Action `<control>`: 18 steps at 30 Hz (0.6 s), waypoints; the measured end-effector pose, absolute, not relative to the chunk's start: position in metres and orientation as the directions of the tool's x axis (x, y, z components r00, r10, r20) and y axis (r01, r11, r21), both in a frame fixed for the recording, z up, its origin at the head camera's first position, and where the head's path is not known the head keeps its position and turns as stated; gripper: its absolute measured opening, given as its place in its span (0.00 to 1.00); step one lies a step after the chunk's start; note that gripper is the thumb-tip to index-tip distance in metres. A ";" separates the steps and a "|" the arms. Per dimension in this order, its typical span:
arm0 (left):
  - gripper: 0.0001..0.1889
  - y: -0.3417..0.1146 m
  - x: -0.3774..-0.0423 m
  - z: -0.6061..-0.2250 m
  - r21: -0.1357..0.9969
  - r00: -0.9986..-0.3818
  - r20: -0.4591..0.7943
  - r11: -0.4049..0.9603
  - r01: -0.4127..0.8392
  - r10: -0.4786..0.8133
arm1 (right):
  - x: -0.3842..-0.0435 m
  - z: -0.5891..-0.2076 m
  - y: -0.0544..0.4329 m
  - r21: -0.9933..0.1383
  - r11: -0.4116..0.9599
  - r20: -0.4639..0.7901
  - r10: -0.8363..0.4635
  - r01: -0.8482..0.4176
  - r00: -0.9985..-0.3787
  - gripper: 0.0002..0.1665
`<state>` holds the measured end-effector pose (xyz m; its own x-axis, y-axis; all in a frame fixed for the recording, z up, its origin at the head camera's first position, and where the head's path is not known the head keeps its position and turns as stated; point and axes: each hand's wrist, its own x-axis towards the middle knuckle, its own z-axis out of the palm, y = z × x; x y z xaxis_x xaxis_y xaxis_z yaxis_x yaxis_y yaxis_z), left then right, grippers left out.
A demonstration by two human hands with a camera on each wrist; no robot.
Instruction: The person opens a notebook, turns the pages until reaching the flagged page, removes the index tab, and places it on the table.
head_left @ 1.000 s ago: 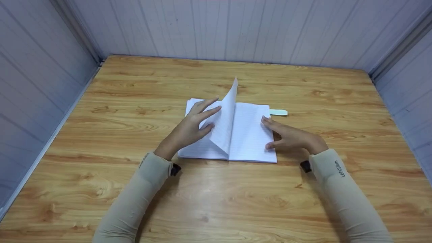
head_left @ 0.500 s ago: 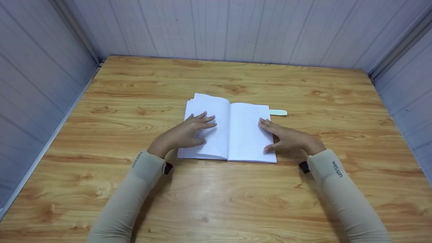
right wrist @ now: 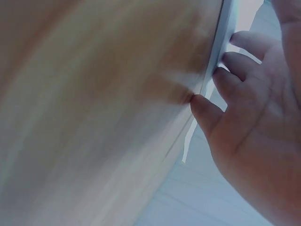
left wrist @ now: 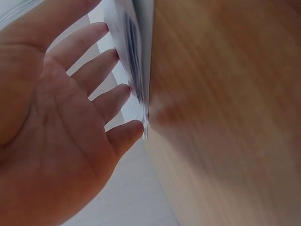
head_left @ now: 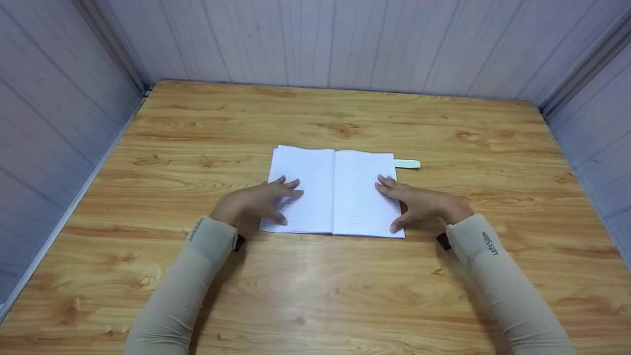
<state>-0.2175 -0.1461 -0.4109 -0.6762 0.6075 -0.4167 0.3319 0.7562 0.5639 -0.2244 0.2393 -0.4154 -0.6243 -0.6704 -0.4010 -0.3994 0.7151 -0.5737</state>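
An open notebook (head_left: 315, 192) with white lined pages lies flat in the middle of the table. My left hand (head_left: 259, 199) rests its spread fingertips on the left page; in the left wrist view the fingers (left wrist: 110, 101) touch the paper near its edge. On the right page's outer edge lies my right hand (head_left: 419, 202), fingers apart and thumb toward the lower corner. Its fingers (right wrist: 228, 84) meet the notebook's side in the right wrist view. A pale green tab (head_left: 407, 163) sticks out from the right side. Neither hand pinches a page.
The wood-grain table (head_left: 305, 296) extends around the notebook on all sides. Pale panel walls (head_left: 315, 44) stand behind it and to the left and right. Both forearms wear beige sleeves (head_left: 182, 291), with a small dark object at each wrist.
A raised page has come down onto the left side and now lies flat. My left hand has moved left and down toward the outer edge. The right hand has barely shifted.
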 end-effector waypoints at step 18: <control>0.43 -0.148 -0.218 -0.409 0.606 -0.665 -0.447 0.749 0.267 0.598 | -0.227 -0.411 0.238 -0.532 0.739 -0.441 -0.658 -0.412 -0.611 0.66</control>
<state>-0.2183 -0.1480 -0.4089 -0.6650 0.5984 -0.4469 0.2674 0.7495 0.6056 -0.2268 0.2380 -0.4111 -0.6106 -0.6579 -0.4409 -0.4121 0.7393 -0.5325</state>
